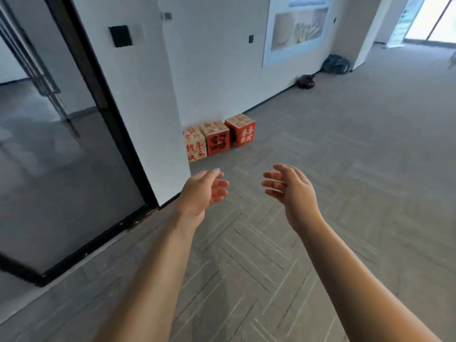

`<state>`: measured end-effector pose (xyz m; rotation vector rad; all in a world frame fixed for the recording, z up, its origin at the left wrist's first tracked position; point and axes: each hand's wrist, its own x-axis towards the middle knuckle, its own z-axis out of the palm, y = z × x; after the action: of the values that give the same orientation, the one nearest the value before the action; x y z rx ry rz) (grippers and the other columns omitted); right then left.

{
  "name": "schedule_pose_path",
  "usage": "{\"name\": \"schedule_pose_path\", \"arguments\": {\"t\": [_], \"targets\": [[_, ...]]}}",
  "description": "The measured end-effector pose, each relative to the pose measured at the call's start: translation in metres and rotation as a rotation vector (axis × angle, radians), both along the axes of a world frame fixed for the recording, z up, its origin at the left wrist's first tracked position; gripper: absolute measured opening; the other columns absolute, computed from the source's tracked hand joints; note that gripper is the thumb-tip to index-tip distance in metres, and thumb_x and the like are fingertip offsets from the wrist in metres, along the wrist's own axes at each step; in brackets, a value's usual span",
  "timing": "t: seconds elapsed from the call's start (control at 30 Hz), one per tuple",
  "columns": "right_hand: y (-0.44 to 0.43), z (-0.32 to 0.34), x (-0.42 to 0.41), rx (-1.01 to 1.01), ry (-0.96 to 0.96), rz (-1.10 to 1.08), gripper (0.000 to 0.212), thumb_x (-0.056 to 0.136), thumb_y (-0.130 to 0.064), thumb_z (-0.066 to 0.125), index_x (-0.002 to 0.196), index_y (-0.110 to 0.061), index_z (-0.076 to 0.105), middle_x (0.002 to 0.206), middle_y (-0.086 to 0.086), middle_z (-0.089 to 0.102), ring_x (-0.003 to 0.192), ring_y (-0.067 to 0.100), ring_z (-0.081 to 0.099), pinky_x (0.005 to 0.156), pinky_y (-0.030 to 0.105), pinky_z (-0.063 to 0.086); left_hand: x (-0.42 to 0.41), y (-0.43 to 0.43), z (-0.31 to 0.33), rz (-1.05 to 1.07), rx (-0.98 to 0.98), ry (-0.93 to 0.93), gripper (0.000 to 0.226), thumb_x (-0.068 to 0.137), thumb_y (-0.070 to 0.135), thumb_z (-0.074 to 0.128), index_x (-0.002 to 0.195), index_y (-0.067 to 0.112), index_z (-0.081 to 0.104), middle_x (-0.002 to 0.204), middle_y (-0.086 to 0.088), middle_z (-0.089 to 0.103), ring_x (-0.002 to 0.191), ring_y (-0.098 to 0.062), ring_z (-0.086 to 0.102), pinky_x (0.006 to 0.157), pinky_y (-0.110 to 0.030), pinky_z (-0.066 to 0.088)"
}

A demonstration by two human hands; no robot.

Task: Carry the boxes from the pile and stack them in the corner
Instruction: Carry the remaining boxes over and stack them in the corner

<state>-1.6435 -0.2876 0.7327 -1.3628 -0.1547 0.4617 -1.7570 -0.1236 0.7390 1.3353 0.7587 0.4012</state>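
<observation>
Floor (345, 169): grey covering in a herringbone pattern, running beneath both hands and on past them in every direction.

Glass partition (49, 169): black-framed, standing to the outside of the left hand and arm.

Wall (209, 70): white, rising beyond the hands. Its projecting end stands just ahead of the left hand.

Poster (296, 28): mounted on the wall, high above and beyond the right hand.

Boxes: three red and tan boxes with printed characters stand side by side on the floor against the base of the wall. Left box (195, 144), middle box (218, 140) and right box (240, 130) form one row, each close beside its neighbour. The row lies ahead of the left hand and of the gap between the hands, well apart from both. No box is stacked on another.

Left hand (202, 191): extended forward, palm turned inward, fingers loosely curled, holding nothing.

Right hand (293, 191): extended forward, palm turned inward to face the left hand, fingers relaxed and spread, holding nothing.

Dark bag (335, 64): on the floor at the wall, far beyond the right hand.
</observation>
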Motion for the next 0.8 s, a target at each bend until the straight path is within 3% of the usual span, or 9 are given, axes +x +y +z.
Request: {"name": "schedule_pose_path", "arguments": {"t": [0.3, 0.5, 0.8], "targets": [[-0.023, -0.026, 0.244, 0.042, 0.004, -0.115, 0.022, 0.105, -0.028, 0.058, 0.119, -0.013, 0.067, 0.107, 0.013, 0.078, 0.090, 0.025, 0.073, 0.079, 0.037, 0.057, 0.270, -0.010, -0.015, -0.186, 0.084, 0.014, 0.026, 0.104, 0.027, 0.050, 0.107, 0.006, 0.065, 0.099, -0.016, 0.073, 0.083, -0.025, 0.068, 0.078, -0.038, 0.054], [-0.005, -0.014, 0.396, 0.055, 0.020, -0.053, 0.018, 0.107, -0.027, 0.056, 0.116, -0.014, 0.066, 0.107, 0.014, 0.077, 0.087, 0.024, 0.073, 0.080, 0.038, 0.058, 0.407, 0.006, -0.003, -0.110, 0.081, 0.022, 0.024, 0.105, 0.025, 0.050, 0.106, 0.007, 0.065, 0.096, -0.014, 0.073, 0.082, -0.025, 0.068, 0.076, -0.038, 0.054], [0.095, 0.000, 0.561, 0.009, 0.025, 0.063, 0.018, 0.108, -0.027, 0.054, 0.112, -0.014, 0.066, 0.107, 0.014, 0.077, 0.093, 0.028, 0.073, 0.092, 0.046, 0.059, 0.545, 0.098, -0.003, 0.060, 0.044, -0.016, 0.025, 0.104, 0.026, 0.050, 0.102, 0.007, 0.067, 0.092, -0.014, 0.073, 0.084, -0.028, 0.067, 0.077, -0.041, 0.052]]}}
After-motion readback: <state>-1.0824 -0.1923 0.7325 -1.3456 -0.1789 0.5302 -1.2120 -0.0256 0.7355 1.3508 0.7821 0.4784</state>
